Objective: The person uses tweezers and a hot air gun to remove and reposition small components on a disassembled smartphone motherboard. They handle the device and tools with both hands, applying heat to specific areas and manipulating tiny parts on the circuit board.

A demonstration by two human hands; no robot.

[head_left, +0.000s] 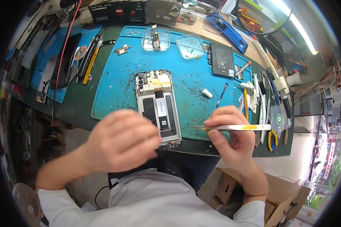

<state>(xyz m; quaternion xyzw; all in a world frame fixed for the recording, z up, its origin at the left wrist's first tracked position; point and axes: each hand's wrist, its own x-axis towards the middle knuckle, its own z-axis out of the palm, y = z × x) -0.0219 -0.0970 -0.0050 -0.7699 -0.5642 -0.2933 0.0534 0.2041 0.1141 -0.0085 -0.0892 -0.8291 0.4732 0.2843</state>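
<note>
An opened smartphone [141,102] lies on the blue work mat [113,87], its circuit board, camera parts and inner frame bare. Over its lower left edge hovers my left hand [121,142], smeared by motion, so how its fingers stand cannot be made out. My right hand [233,140] is closed on a pair of white tweezers [236,128] with yellow marks. Their thin tips point left toward the phone, apart from it. Right of the phone, a small white cap-like piece [207,93] and a thin brush-like tool [222,95] lie on the mat.
A black battery [222,60] lies at the mat's back right. Two clear plastic boxes [191,46] holding small parts stand at the back. Farther left is a dark phone [67,56] beside knives and pens. Yellow-handled pliers [272,141] rest at the bench's right edge.
</note>
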